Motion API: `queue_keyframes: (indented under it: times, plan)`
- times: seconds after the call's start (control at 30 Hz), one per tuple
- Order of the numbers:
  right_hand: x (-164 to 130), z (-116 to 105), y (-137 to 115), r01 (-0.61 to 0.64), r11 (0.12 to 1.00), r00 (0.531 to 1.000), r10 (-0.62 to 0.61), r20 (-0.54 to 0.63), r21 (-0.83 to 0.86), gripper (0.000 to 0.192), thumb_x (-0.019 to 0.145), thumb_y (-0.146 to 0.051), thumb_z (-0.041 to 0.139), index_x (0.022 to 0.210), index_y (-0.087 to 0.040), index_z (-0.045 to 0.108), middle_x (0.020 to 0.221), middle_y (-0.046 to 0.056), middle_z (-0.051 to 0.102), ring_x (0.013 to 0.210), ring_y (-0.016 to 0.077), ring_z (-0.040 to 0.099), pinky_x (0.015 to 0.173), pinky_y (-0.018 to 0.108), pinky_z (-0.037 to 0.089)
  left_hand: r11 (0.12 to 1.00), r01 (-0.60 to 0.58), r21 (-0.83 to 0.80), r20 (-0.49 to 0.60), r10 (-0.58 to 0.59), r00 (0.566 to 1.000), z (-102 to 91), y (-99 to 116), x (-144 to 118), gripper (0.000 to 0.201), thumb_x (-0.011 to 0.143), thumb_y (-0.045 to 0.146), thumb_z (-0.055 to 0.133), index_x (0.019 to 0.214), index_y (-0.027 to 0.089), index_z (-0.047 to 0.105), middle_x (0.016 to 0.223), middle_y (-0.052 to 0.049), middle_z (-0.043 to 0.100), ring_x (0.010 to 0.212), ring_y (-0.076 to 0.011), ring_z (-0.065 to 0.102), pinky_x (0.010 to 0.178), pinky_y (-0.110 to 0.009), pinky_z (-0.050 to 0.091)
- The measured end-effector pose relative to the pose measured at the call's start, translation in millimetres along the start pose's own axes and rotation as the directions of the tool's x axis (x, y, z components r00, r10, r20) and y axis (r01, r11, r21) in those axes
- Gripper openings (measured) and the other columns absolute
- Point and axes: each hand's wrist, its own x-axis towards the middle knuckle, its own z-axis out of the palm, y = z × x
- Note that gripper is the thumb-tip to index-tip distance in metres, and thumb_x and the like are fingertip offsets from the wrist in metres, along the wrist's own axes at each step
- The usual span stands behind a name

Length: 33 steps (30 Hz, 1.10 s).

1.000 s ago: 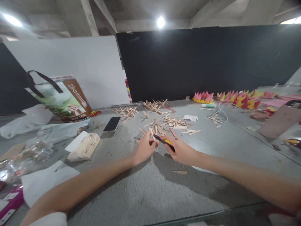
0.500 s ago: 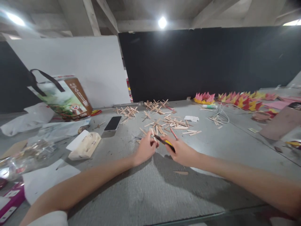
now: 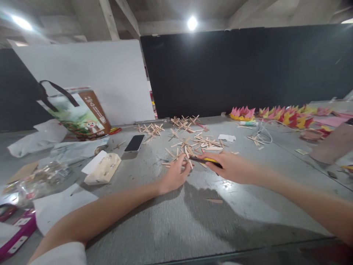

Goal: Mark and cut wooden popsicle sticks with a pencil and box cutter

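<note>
Holding a tool point(image 3: 211, 162) beside a stick point(image 3: 189, 157).
Right hand point(image 3: 233, 166) clasped the tool, left hand point(image 3: 175, 173) pinched the stick; beyond both, crossed sticks point(image 3: 156, 129) looked done, loose sticks point(image 3: 214, 148) undone.

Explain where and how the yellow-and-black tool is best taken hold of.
Probably grip the tool by its yellow part, from the right, as the right hand does: it is long and slim, and its dark end points left, toward the stick at the left hand's fingers.

The grey tabletop point(image 3: 132, 228) carries scattered wooden sticks point(image 3: 208, 142), a phone point(image 3: 134, 143) (dark screen up), a tissue pack point(image 3: 103, 170) and a printed bag point(image 3: 75, 116).
</note>
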Motion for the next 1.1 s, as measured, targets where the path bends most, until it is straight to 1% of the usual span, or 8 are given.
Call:
queue_keyframes:
  times: [0.1,0.2,0.33,0.47,0.6,0.83,1.0,1.1]
  plan:
    - [1.8,-11.8,1.8,0.031,0.999,0.998,-0.032,0.047,0.023,0.034,0.107,-0.034,0.051,0.132,-0.028,0.073,0.082,0.004,0.074,0.063,0.0187,0.059,0.064,0.031,0.035,0.999,0.018,-0.029,-0.007,-0.019,1.000,-1.5,-2.7,0.3,0.026,0.110,0.038,0.047,0.130,0.024,0.057,0.104,-0.007,0.081,0.095,-0.0222,0.078,0.083,-0.034,0.057]
    - [5.0,-29.2,4.6,0.044,0.998,0.991,-0.050,0.128,0.049,0.032,0.106,-0.034,0.053,0.127,-0.029,0.076,0.085,0.004,0.077,0.068,0.0201,0.063,0.066,0.031,0.039,0.997,0.040,-0.066,-0.103,-0.047,0.994,-2.2,-9.0,3.3,0.035,0.108,0.033,0.047,0.141,0.024,0.052,0.118,-0.010,0.081,0.104,-0.0238,0.077,0.091,-0.039,0.058]
    - [15.0,-52.3,3.3,0.056,0.998,0.970,-0.056,0.238,0.009,0.029,0.103,-0.037,0.058,0.110,-0.029,0.085,0.081,0.003,0.076,0.060,0.0175,0.056,0.062,0.032,0.037,0.994,0.067,-0.091,-0.204,-0.084,0.975,-3.1,-15.1,9.7,0.030,0.105,0.025,0.043,0.134,0.024,0.052,0.126,-0.011,0.079,0.118,-0.0246,0.074,0.102,-0.043,0.054]
    - [34.7,-59.8,-6.0,0.081,0.997,0.912,-0.074,0.404,0.000,0.040,0.102,-0.034,0.056,0.068,-0.023,0.076,0.056,-0.001,0.061,0.047,0.0122,0.033,0.054,0.032,0.027,0.995,0.078,-0.063,-0.184,-0.088,0.979,-3.5,-15.5,11.6,0.027,0.105,0.022,0.042,0.129,0.024,0.053,0.126,-0.010,0.079,0.123,-0.0239,0.073,0.105,-0.042,0.053]
    - [51.4,-53.3,-12.0,0.131,0.991,0.849,-0.118,0.516,0.013,0.037,0.094,-0.023,0.057,0.061,-0.022,0.071,0.058,0.000,0.067,0.050,0.0129,0.039,0.055,0.032,0.030,1.000,0.015,0.012,-0.175,-0.012,0.984,-2.3,-16.0,10.0,0.025,0.105,0.022,0.043,0.127,0.024,0.055,0.125,-0.010,0.079,0.123,-0.0235,0.073,0.109,-0.043,0.050]
    - [60.6,-44.4,-18.8,0.117,0.990,0.856,-0.064,0.512,-0.073,0.022,0.084,-0.018,0.064,0.071,-0.025,0.080,0.058,0.001,0.069,0.056,0.0166,0.053,0.058,0.031,0.033,1.000,-0.006,0.030,-0.184,0.012,0.983,0.4,-19.9,11.1,0.026,0.103,0.018,0.043,0.125,0.024,0.056,0.122,-0.008,0.079,0.118,-0.0229,0.073,0.103,-0.041,0.051]
    - [72.2,-38.6,-22.8,0.123,0.989,0.875,-0.069,0.479,-0.082,0.021,0.074,-0.023,0.075,0.054,-0.024,0.069,0.049,-0.001,0.060,0.048,0.0148,0.047,0.054,0.030,0.031,0.999,-0.006,0.032,-0.193,0.012,0.981,1.2,-17.7,11.7,0.025,0.100,0.017,0.046,0.123,0.023,0.055,0.120,-0.009,0.078,0.115,-0.0236,0.074,0.100,-0.040,0.053]
    - [75.1,-33.6,-20.2,0.122,0.991,0.883,-0.082,0.462,-0.057,0.016,0.072,-0.025,0.078,0.057,-0.024,0.071,0.051,0.000,0.061,0.049,0.0147,0.049,0.055,0.030,0.032,1.000,0.005,0.025,-0.188,0.000,0.982,0.9,-14.3,11.5,0.025,0.099,0.017,0.047,0.123,0.022,0.055,0.120,-0.010,0.078,0.115,-0.0240,0.074,0.100,-0.041,0.053]
